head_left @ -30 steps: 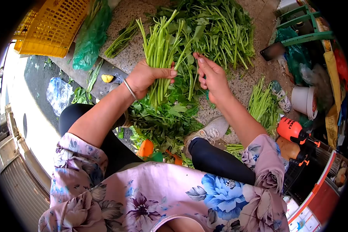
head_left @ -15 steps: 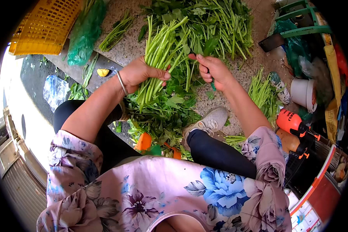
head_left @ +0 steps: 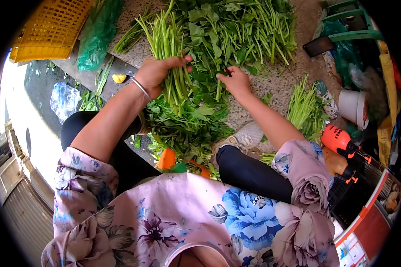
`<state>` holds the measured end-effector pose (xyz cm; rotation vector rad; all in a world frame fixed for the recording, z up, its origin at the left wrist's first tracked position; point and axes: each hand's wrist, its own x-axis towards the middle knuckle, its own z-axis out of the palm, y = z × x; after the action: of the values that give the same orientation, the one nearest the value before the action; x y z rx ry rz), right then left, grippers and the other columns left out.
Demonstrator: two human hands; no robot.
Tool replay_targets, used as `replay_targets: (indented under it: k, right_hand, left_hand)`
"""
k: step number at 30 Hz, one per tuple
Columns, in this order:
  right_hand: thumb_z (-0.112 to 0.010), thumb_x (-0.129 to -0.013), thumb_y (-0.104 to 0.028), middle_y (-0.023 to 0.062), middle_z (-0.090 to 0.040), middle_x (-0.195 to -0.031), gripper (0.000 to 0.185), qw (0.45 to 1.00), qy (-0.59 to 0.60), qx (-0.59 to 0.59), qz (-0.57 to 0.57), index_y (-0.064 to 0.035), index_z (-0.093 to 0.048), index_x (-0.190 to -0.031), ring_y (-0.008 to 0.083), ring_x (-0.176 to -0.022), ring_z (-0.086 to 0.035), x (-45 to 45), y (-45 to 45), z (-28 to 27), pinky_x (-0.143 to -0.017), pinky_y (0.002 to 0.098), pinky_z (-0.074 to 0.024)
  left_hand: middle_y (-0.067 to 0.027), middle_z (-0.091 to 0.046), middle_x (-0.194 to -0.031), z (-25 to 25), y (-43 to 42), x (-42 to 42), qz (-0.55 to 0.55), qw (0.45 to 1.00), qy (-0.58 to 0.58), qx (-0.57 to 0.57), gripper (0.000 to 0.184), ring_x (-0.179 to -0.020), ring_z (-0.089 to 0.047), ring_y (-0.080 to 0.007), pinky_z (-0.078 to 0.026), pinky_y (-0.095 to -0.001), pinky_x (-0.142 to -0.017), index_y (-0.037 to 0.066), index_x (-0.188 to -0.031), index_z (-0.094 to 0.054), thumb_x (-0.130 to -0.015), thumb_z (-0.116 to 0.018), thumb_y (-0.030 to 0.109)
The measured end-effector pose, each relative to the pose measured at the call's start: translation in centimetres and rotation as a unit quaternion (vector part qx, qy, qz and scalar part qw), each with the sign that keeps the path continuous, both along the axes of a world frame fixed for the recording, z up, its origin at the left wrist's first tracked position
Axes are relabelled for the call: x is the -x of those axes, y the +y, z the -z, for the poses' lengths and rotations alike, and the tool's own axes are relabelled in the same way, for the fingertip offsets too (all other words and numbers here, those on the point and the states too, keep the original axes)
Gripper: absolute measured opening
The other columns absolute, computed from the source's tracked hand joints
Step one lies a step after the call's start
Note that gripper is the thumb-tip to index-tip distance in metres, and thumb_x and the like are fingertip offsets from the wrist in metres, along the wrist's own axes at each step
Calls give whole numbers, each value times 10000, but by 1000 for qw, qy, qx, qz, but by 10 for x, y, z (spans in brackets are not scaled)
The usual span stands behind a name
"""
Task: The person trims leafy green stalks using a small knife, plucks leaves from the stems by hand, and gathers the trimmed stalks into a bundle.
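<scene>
My left hand point(head_left: 158, 75) is wrapped round a bunch of long green stems point(head_left: 164, 41), held upright over a heap of leaves. A metal bangle point(head_left: 140, 89) circles that wrist. To the right, my right hand point(head_left: 236, 82) is closed, with a small dark tool point(head_left: 227, 71) showing at its fingertips; its kind is mostly hidden. Those fingers are beside a few stems in the pile of leafy greens point(head_left: 249, 31). Cut leaves point(head_left: 187, 129) lie heaped below my left hand, between my feet.
A yellow plastic crate point(head_left: 53, 29) and green plastic bag point(head_left: 100, 35) are at upper left. More stems point(head_left: 302, 104), a white bucket point(head_left: 353, 107) and a red spray bottle point(head_left: 336, 138) stand right. A phone point(head_left: 317, 46) rests at upper right. My shoe point(head_left: 240, 139) borders the leaves.
My left hand has moved a little up with the stem bunch, which has tilted to the left. My right hand has moved slightly left and turned, its fingers now lower beside the pile.
</scene>
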<state>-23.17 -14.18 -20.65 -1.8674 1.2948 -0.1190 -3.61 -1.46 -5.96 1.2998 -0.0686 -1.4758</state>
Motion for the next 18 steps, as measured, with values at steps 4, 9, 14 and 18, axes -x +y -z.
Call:
replay_targets:
  k: [4,9,14,18]
  right_hand:
    - [-674,-709,-287,82,-614,-751,317,995,76,27,-51,-42,-607,-898,208,-715,-589,-4,-9,-10,-645,339,-460]
    - [-674,-743,-205,-51,-505,-696,199,951,-99,-278,96,-67,-592,-859,58,-555,-442,9,-20,-39,-449,219,-355]
    - [-668,-753,-203,-64,-452,-669,176,854,-242,-436,150,-107,-539,-824,22,-546,-420,23,-16,-77,-388,160,-285]
    - [-664,-759,-195,-51,-459,-696,178,824,-276,-475,139,-117,-515,-818,34,-558,-434,15,-6,-100,-371,158,-306]
  left_hand:
    - [-88,-605,-953,4,-5,5,-3,1000,9,-15,270,-898,-599,-220,-515,-348,-690,-13,-1000,-545,-745,-614,43]
    - [-68,-605,-902,7,-5,6,-7,1000,-5,-21,289,-833,-609,-201,-519,-325,-648,19,-1013,-549,-746,-646,71]
    - [-60,-603,-858,9,-3,9,-1,999,-15,-52,285,-730,-613,-176,-517,-309,-587,31,-995,-549,-735,-657,74]
    - [-100,-614,-807,12,-5,25,15,997,0,-75,196,-661,-606,-196,-523,-332,-539,-34,-887,-577,-711,-652,5]
